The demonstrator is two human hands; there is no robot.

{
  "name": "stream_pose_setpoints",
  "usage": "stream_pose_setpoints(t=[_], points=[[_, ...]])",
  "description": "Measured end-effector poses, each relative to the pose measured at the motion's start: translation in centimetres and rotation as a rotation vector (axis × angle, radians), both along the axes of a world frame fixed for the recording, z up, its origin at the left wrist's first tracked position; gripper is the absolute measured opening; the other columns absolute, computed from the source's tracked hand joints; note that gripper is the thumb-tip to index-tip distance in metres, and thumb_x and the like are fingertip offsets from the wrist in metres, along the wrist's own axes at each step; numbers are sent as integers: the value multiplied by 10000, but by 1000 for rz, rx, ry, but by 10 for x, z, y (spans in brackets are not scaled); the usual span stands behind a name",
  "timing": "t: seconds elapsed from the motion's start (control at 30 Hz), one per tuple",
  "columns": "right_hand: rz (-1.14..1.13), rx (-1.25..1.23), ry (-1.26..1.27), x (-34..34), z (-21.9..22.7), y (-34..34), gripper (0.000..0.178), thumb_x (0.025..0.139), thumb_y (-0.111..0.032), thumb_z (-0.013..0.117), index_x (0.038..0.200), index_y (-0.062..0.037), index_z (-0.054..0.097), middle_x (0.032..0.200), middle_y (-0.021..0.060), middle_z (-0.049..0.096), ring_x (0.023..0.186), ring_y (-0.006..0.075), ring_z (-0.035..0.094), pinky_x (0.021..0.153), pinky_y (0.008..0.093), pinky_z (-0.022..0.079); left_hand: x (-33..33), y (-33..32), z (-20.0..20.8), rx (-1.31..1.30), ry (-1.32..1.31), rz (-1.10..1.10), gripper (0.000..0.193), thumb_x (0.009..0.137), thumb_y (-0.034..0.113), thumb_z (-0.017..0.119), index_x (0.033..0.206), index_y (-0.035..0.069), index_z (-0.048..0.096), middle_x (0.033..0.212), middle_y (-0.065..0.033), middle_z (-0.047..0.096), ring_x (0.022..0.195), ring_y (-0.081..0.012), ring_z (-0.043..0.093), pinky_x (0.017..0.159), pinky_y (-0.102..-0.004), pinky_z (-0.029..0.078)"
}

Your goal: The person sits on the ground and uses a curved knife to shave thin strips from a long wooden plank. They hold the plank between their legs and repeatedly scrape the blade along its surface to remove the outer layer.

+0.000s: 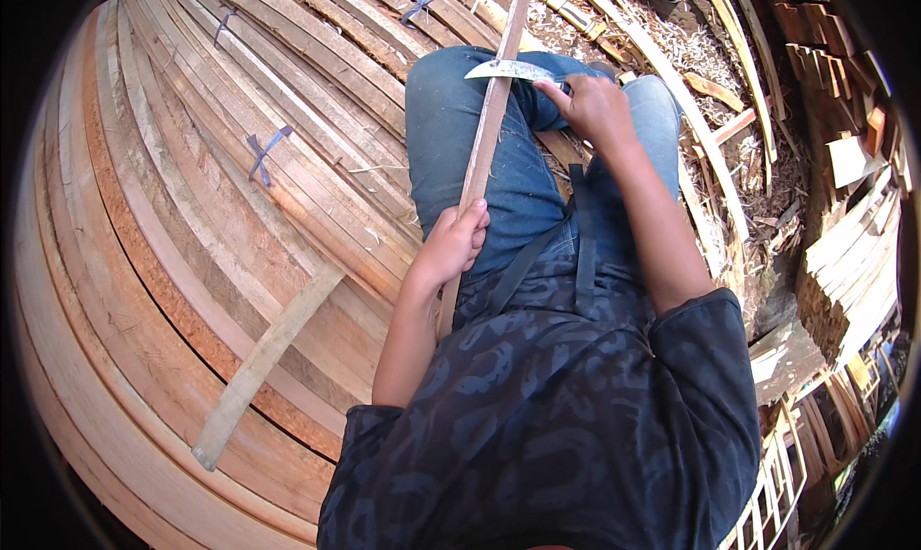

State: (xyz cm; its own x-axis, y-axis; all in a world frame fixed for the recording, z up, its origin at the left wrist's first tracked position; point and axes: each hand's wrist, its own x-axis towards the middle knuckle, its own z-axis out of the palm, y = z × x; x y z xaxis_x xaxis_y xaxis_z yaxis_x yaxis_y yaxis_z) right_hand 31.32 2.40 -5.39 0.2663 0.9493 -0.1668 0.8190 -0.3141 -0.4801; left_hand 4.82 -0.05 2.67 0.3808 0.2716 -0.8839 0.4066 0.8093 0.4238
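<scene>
The long strip (pixel 487 135) is bare wood, matt and unvarnished. Crossing the strip, the curved blade (pixel 527 70) is metal, dully shiny and mottled with dark marks. Beneath the strip, the trousers (pixel 443 113) are matt, denim-like cloth; below its near end, the shirt (pixel 537 425) is softer-looking printed cloth. Left of the strip, the boards (pixel 182 252) are raw wood, some smooth, some rough and fibrous, and the short batten (pixel 269 368) looks dull and weathered. Right of the strip, the wood shavings (pixel 673 53) are thin and ragged.

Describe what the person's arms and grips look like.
The left arm and right arm are bare below short, loose, dark sleeves of a shirt patterned in blue-grey. The left grip and right grip are ungloved, with no wristwear visible.
</scene>
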Motion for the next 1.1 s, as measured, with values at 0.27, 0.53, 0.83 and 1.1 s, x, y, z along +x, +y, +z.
stream_pose_setpoints(t=[0.27,0.53,0.83,1.1], points=[[-93,-3,146,-26,0,-8,678,908,-610,521,685,15,662,645,258,615,660,437,634,619,510,510,-8,4,-3,-108,-73,28,398,1040,418,369,751,146,404,579,81,319,439,-28,255,377,-214,217],[-21,27,36,-6,-5,10,685,901,-633,511,666,-5,652,638,227,629,665,410,653,605,493,517,-1,5,-7,-106,-79,29,392,1041,426,369,764,151,398,579,83,304,426,-25,236,366,-205,189],[14,82,-35,8,-19,15,650,916,-601,507,716,-6,673,662,232,637,678,416,649,621,506,512,1,9,-12,-121,-109,31,388,1036,435,376,775,150,409,572,86,298,415,-16,237,357,-190,196],[-56,45,-53,7,-19,10,668,913,-618,505,697,-8,673,692,234,646,696,415,654,646,501,525,-1,3,-8,-124,-92,40,387,1033,434,387,769,151,410,570,86,306,417,-17,238,353,-194,200]])
